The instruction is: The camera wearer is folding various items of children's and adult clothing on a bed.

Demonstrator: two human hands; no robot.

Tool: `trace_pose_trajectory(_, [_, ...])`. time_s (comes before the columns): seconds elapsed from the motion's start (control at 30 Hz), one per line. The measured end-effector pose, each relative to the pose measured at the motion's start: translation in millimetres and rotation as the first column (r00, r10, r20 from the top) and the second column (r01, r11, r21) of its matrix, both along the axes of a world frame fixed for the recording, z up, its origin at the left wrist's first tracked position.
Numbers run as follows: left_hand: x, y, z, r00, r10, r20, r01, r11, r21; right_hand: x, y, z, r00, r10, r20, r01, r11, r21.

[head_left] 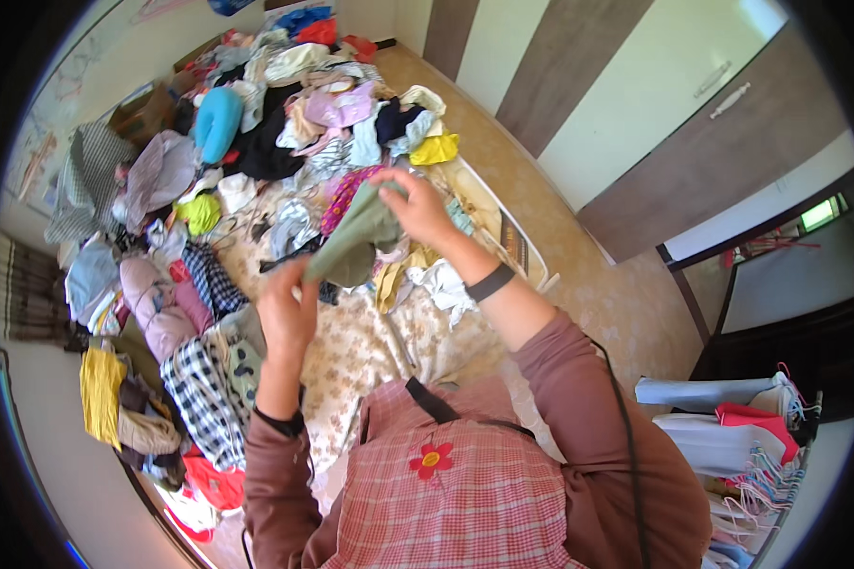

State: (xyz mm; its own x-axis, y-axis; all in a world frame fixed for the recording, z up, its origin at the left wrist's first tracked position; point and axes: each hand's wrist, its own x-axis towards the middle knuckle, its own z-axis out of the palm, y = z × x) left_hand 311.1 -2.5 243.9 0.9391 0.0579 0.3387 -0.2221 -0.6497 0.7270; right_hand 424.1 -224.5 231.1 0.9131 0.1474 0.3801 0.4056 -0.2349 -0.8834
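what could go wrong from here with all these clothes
The green cloth, held between the left hand and right hand, could get lost among the heaped clothes if dropped. The yellow item at the heap's right edge might slip to the floor. The black cable along the right sleeve could snag.

Brown sleeves (612,408), red-white plaid apron (451,512), red flower (431,462), dark wristbands (491,282).
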Motion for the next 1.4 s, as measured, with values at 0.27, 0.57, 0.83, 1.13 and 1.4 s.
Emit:
trace_pose_trajectory(0.27, [-95.9, -41.1, -144.0, 0.724, -0.068, -0.686, 0.174, 0.981, 0.087, 52.3, -90.8, -219.8, 0.840, -0.367, -0.399, 0.114, 0.840, -0.531])
trace_pose_trajectory(0.57, [-230.7, -48.8, -203.5, 0.440, 0.115, -0.891, -0.103, 0.992, 0.077, 297.1, -139.0, -302.0, 0.592, -0.573, -0.567, 0.641, 0.761, -0.100])
trace_pose_trajectory(0.83, [-194.6, -87.4, -156.1, 0.049, 0.134, -0.990, -0.418, 0.903, 0.101, 378.3, -84.2, -299.7, 0.345, -0.613, -0.710, 0.580, 0.734, -0.352])
trace_pose_trajectory(1.13, [-241.5, -75.7, -197.9, 0.134, 0.173, -0.976, -0.347, 0.930, 0.118, 329.0, -102.5, -310.7, 0.797, -0.406, -0.448, 0.363, 0.914, -0.182])
trace_pose_trajectory(1.4, [-211.5, -65.2, -191.9, 0.395, 0.081, -0.915, -0.359, 0.931, -0.073, 102.9, -47.0, -204.4, 0.732, 0.011, -0.681, 0.171, 0.965, 0.199])
